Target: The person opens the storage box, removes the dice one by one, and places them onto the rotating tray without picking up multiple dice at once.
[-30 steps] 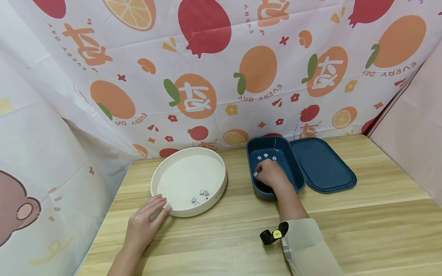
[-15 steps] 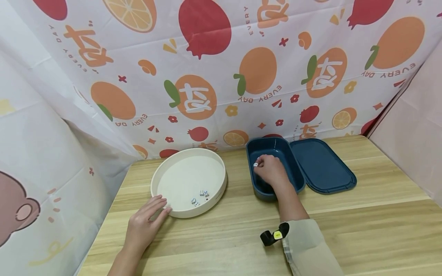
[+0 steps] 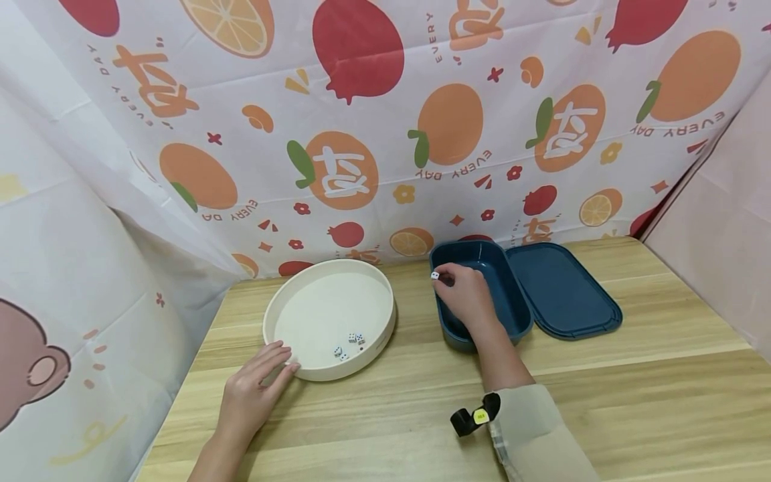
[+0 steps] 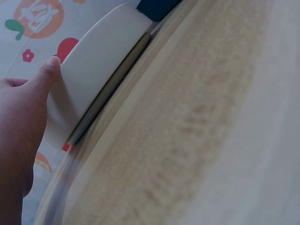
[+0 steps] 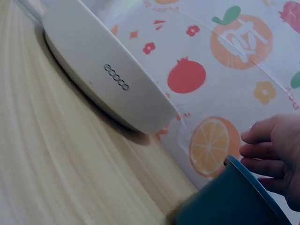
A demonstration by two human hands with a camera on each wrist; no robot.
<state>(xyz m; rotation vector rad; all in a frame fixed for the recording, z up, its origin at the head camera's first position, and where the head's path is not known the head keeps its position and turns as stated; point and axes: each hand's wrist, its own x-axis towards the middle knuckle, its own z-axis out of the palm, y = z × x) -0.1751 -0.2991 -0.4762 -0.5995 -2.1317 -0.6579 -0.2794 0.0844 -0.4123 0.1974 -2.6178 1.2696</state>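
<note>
1. Rests the left hand [image 3: 248, 388], loosely extended, on the near-left rim of the cream tray [image 3: 328, 301].
2. Has dice [image 3: 352, 338] inside, toward the tray's near-right wall.
3. Pinches a die [image 3: 435, 275] in the right hand [image 3: 468, 296] by the left rim of the blue box [image 3: 507, 288].
4. Has the lid [image 3: 565, 289] just right of the box.

Wood-grain table [image 3: 385, 428], fruit-print cloth [image 3: 391, 124] hanging behind, white cloth [image 3: 78, 227] at left bearing pinkish cartoon figure [image 3: 21, 365], pale cloth [image 3: 731, 221] at right.

A passable gap of tabletop [image 3: 415, 335] lies between the white tray [image 3: 328, 301] and the blue box [image 3: 506, 288], both raised-walled obstacles.
</note>
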